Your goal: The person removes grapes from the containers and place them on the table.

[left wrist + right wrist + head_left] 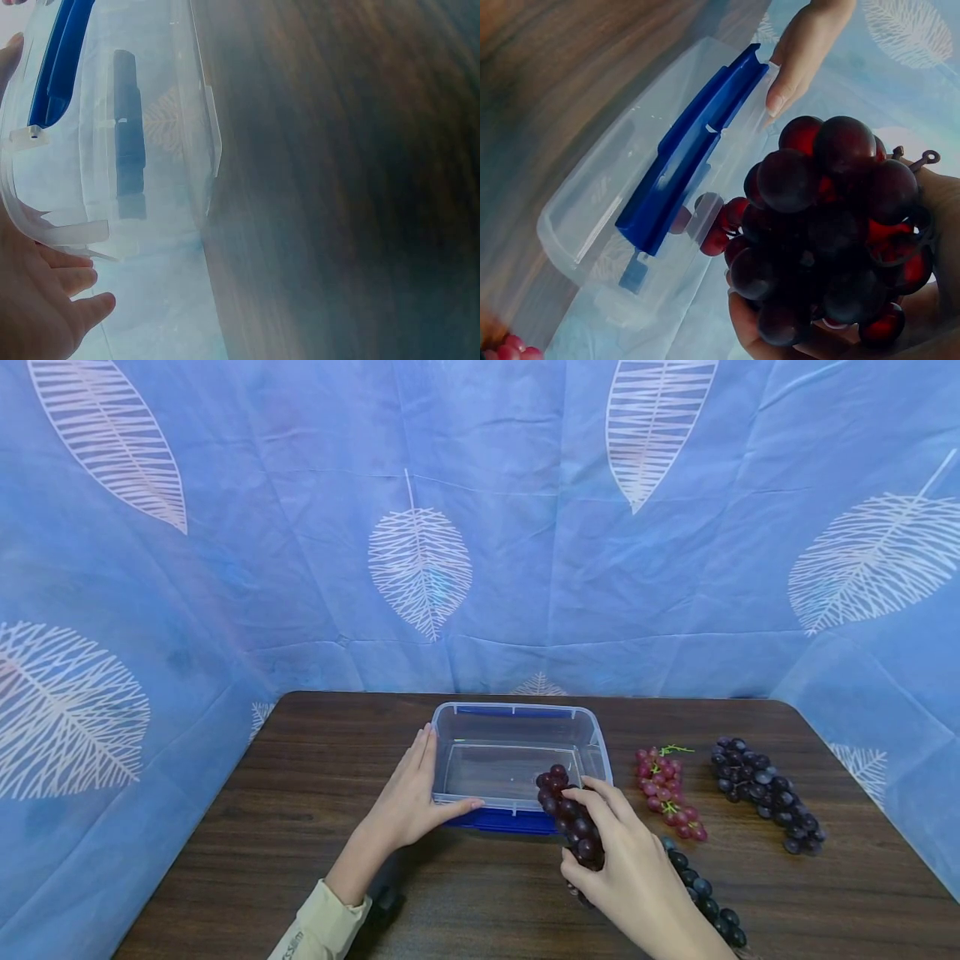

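A clear plastic container (487, 768) with blue clips stands on the table, its open top facing up. My left hand (408, 797) rests against its left side, fingers straight along the wall and thumb over the front rim. In my right hand (626, 856) I grip a bunch of dark red grapes (573, 818) at the container's front right corner; its far end reaches over the rim. The right wrist view shows the grapes (832, 225) close up, with fingers curled beneath them. In the left wrist view the hand (45, 292) touches the container's (150, 90) corner.
Right of the container lies a bunch of pink-red grapes (663, 789) with green stems. Farther right is a bunch of black grapes (765, 793). Another dark bunch (705, 893) lies partly behind my right forearm. A blue leaf-print cloth (495, 568) hangs behind the brown table (247, 860).
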Motion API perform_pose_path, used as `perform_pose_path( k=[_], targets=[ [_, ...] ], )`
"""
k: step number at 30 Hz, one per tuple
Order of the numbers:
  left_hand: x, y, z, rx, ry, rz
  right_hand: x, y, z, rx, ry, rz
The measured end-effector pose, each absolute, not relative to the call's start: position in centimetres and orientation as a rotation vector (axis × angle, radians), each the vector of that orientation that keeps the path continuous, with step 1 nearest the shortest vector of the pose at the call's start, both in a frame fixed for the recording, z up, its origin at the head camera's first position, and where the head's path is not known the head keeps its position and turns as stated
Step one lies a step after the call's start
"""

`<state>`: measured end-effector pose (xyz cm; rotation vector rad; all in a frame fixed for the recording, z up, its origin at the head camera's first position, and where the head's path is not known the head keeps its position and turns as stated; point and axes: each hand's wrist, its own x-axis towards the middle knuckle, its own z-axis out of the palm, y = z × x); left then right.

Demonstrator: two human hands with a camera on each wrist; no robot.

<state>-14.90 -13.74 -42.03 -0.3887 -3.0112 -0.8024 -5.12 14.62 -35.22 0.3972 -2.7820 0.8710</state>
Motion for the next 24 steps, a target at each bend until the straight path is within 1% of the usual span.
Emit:
perform_pose_path(
  k=[5, 12, 24],
  targets=[
    [-14.9, -13.8, -42.0, -0.390, -3.013, -0.806, -4.3, 15.3, -35.7, 0.361, -2.805, 0.882],
    [-15.0, -13.8, -42.2, -0.389, -3.005, -0.795, -3.4, 16.9, -36.6, 0.385, -2.739, 0.825],
    [-15.0, -13.7, -42.0, -0.378, -3.017, -0.803, -2.8, 20.2, -36.7, 0.338, -2.662, 0.686]
  ],
)
